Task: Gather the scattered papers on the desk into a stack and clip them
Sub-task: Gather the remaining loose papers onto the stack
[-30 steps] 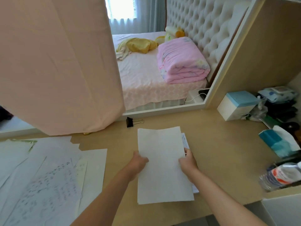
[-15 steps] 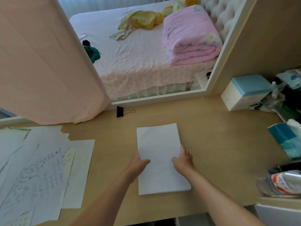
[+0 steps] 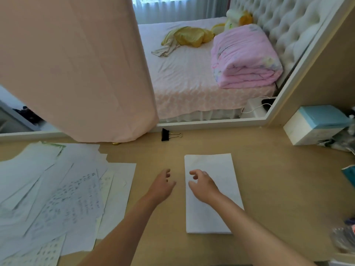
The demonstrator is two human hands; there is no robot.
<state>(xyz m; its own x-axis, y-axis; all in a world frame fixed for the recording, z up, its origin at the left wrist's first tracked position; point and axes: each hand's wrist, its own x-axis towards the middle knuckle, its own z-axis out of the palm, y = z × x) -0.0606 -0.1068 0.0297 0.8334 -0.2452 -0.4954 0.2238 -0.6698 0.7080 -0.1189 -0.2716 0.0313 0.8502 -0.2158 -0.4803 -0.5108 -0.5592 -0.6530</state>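
Observation:
A squared white paper stack (image 3: pixel 213 166) lies flat on the wooden desk (image 3: pixel 278 179), right of centre. My right hand (image 3: pixel 203 186) hovers over the stack's left part, fingers loosely curled and holding nothing. My left hand (image 3: pixel 162 186) is just left of the stack over bare desk, fingers apart and empty. Several scattered papers (image 3: pixel 57 192), some with handwriting, overlap at the left of the desk. A black binder clip (image 3: pixel 165 134) lies at the desk's back edge, beyond both hands.
A pink curtain (image 3: pixel 76 64) hangs over the desk's back left. A blue-and-white box (image 3: pixel 315 124) and clutter sit at the back right, a teal tissue pack (image 3: pixel 350 176) and a plastic bottle (image 3: pixel 345 239) at the right edge. A bed lies beyond the desk.
Both hands have let go of the paper stack, which now lies flat. They have drifted left and lifted off it. The view has shifted left.

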